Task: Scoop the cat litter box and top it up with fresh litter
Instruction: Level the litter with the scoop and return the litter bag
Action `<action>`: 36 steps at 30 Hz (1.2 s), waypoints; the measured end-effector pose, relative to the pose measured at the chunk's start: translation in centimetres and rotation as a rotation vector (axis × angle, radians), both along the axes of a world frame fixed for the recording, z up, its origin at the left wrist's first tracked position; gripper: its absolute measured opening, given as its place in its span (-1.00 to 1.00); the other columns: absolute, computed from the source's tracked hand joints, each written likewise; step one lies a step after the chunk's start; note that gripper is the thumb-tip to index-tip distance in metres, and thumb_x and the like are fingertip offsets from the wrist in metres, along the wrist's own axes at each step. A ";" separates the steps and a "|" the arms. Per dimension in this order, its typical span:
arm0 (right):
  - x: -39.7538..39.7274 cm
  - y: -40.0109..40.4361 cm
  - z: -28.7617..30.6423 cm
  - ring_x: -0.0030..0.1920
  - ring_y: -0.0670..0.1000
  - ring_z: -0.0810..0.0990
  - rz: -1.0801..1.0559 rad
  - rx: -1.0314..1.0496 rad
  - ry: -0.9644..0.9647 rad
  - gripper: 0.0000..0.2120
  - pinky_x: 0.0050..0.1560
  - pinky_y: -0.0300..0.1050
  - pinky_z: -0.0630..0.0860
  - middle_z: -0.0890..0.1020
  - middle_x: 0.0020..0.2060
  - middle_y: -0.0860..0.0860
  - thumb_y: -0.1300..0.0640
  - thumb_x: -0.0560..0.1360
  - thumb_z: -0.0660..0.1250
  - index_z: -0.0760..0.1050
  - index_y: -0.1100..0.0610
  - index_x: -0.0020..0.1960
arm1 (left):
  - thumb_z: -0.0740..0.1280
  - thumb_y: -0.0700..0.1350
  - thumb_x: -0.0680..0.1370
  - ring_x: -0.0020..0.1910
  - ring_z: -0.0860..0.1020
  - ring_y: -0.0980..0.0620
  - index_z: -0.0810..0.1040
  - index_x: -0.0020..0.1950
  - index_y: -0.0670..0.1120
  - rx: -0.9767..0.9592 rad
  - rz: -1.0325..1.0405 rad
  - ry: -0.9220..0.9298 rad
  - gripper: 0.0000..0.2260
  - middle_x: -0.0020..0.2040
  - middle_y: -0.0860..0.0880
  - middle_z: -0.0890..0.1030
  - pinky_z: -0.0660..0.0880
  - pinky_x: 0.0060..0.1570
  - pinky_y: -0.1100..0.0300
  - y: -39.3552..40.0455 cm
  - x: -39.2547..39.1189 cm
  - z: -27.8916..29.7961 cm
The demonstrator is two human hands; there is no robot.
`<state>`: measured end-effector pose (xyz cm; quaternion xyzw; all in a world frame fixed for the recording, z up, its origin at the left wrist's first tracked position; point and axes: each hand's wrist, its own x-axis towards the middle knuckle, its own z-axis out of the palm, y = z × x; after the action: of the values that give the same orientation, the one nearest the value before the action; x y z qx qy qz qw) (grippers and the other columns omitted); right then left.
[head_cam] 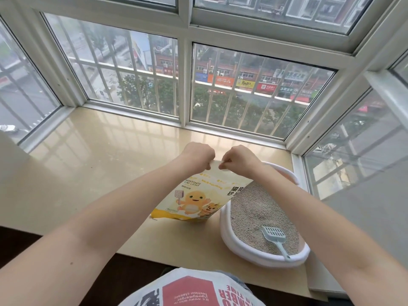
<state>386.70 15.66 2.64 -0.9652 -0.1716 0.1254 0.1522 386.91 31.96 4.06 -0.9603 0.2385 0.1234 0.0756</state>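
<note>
The blue scoop (274, 238) is lying in the litter box (227, 224). Just beside the box, both hands, left (199, 156) and right (237, 157), are pinching the litter bag (198, 195) top.

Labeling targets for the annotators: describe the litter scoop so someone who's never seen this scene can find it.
Start at the beige window ledge and go to the white oval litter box at its right end. The scoop lies on the grey litter at the box's near end, its handle resting over the rim. It is the only pale blue, slotted plastic thing there.
</note>
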 end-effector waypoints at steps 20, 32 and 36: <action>-0.7 -0.7 -1.6 0.00 0.09 0.59 0.016 -0.246 0.000 -0.85 -0.13 -0.14 0.43 0.68 -0.08 0.02 0.15 0.52 0.33 0.68 0.10 -0.04 | 0.34 0.03 0.53 -0.24 0.49 -0.08 0.53 -0.26 -0.09 -0.172 0.239 -0.036 -0.76 -0.29 -0.01 0.51 0.24 -0.36 0.21 10.1 -0.6 -2.4; -1.7 4.6 1.1 -0.06 0.06 0.63 0.079 -0.355 -0.096 -0.85 -0.08 -0.10 0.54 0.69 -0.12 -0.03 0.20 0.50 0.32 0.68 0.08 -0.09 | 0.34 0.02 0.52 -0.19 0.52 -0.08 0.58 -0.24 -0.12 -0.283 0.337 -0.009 -0.76 -0.31 -0.01 0.50 0.30 -0.36 0.20 15.3 -0.8 -2.4; -2.9 3.7 -1.2 -0.03 0.06 0.63 0.017 -0.367 -0.010 -0.82 -0.05 -0.09 0.55 0.70 -0.09 -0.03 0.25 0.50 0.30 0.68 0.09 -0.08 | 0.31 -0.05 0.55 -0.08 0.54 -0.10 0.54 -0.23 -0.08 -0.269 0.273 0.048 -0.82 -0.25 -0.02 0.49 0.28 -0.28 0.19 13.6 -2.2 -4.7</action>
<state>383.80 19.36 1.48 -0.9760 -0.1546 0.1509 -0.0282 384.70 45.56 -0.65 -0.9820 0.1221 0.1223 -0.0766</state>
